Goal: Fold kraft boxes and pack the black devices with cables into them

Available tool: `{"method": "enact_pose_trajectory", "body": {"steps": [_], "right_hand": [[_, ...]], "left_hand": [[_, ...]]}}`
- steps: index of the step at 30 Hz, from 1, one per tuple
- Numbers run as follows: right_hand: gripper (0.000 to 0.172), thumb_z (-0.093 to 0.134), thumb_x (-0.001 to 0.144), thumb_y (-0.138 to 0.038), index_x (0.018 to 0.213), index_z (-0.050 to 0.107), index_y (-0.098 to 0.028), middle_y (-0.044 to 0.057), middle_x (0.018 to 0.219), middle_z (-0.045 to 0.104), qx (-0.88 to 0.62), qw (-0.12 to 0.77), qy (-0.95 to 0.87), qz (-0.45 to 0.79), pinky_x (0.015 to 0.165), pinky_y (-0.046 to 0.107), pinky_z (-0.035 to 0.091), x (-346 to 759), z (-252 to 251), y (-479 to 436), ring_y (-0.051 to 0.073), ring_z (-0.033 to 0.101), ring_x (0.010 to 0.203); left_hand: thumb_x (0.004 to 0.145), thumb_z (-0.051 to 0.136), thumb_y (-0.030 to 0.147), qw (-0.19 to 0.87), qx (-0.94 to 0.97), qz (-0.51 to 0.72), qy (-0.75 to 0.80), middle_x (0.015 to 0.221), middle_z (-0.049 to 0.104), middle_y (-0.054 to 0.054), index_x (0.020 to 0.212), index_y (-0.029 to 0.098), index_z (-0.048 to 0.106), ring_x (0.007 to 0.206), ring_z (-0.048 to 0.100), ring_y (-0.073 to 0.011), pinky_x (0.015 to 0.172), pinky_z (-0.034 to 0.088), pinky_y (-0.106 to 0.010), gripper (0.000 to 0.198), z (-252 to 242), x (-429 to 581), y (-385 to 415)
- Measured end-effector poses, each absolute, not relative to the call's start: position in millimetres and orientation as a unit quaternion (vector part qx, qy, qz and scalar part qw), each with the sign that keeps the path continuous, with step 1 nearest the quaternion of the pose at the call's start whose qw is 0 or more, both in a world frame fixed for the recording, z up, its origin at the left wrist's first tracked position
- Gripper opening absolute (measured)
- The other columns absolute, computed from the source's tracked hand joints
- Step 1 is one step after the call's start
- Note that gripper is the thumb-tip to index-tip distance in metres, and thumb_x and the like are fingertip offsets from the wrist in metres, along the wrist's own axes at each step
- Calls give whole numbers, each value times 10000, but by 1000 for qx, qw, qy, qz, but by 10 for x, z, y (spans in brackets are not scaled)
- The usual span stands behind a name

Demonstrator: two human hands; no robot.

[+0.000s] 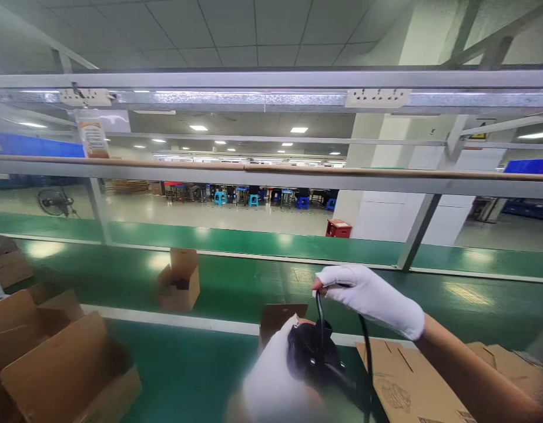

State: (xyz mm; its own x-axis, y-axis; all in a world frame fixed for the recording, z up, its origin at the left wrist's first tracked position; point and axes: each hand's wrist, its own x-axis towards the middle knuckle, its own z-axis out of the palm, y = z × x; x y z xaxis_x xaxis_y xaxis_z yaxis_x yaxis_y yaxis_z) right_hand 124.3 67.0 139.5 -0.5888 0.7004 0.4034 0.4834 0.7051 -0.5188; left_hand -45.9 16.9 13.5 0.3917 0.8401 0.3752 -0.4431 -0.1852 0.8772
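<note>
My left hand (274, 376), in a white glove and blurred, is closed round a dark black object with a cord (313, 349); its exact kind does not show. Above and to the right, my right hand (364, 294), in a white glove with bare fingertips, pinches the black cord (321, 311). The cord loops up from the object to my fingertips, and a length hangs down below my right palm. Behind my left hand stands an open cardboard box (282, 314), partly hidden by it.
Open cardboard boxes (64, 370) stand at the lower left. Another open box (181, 282) sits on the green conveyor belt (236, 279). Flattened cardboard (412, 382) lies at the lower right. A metal frame (271, 179) with power strips (377, 98) crosses ahead.
</note>
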Motion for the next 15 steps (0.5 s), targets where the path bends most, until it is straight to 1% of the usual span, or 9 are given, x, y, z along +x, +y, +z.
{"method": "enact_pose_trajectory", "body": {"steps": [3,6,8,10,11,13,15], "right_hand": [[297,601,764,-441,811,713,-170,46,792,689,-407,260,-822,301,736,312,519,1251,1122,732,209,633,772],[390,540,805,-514,829,700,-158,36,750,658,-413,250,-788,383,746,328,505,1243,917,575,208,604,739],[505,430,858,-576,962,683,-152,59,847,658,-373,267,-791,404,787,347,496,1248,887,416,225,597,796],[563,421,855,-591,1154,616,-157,80,996,651,-321,271,-817,395,847,357,481,1273,919,280,253,590,910],[565,473,836,-561,1228,573,-166,79,1051,645,-312,261,-829,383,866,353,478,1291,942,232,262,585,955],[568,569,786,-394,1317,505,-202,48,1103,647,-344,226,-839,357,886,332,477,1328,969,182,256,588,1004],[604,553,752,-241,1350,476,-231,16,1108,661,-406,206,-830,322,890,319,481,1358,945,186,234,605,1003]], "left_hand": [[347,862,609,615,556,536,163,1062,605,-113,1140,178,548,1040,571,-345,939,420,-452,955,46,-423,155],[421,819,655,598,536,571,169,1165,575,-122,1206,196,507,1142,519,-356,1016,368,-463,961,-10,-401,183],[486,815,623,575,521,604,181,1184,570,-121,1188,197,508,1172,502,-344,1039,355,-454,877,-9,-368,198],[526,832,556,553,509,634,181,1150,584,-111,1141,192,515,1148,524,-321,1022,383,-434,781,21,-308,195],[539,838,526,547,504,645,176,1114,594,-102,1118,192,513,1110,549,-306,994,412,-424,743,39,-273,188],[573,834,488,544,505,650,163,1054,602,-88,1100,191,504,1039,585,-279,946,458,-410,689,69,-217,172],[562,836,497,543,519,637,178,1090,589,-98,1155,193,478,1046,585,-280,955,462,-419,756,65,-226,173]]}}
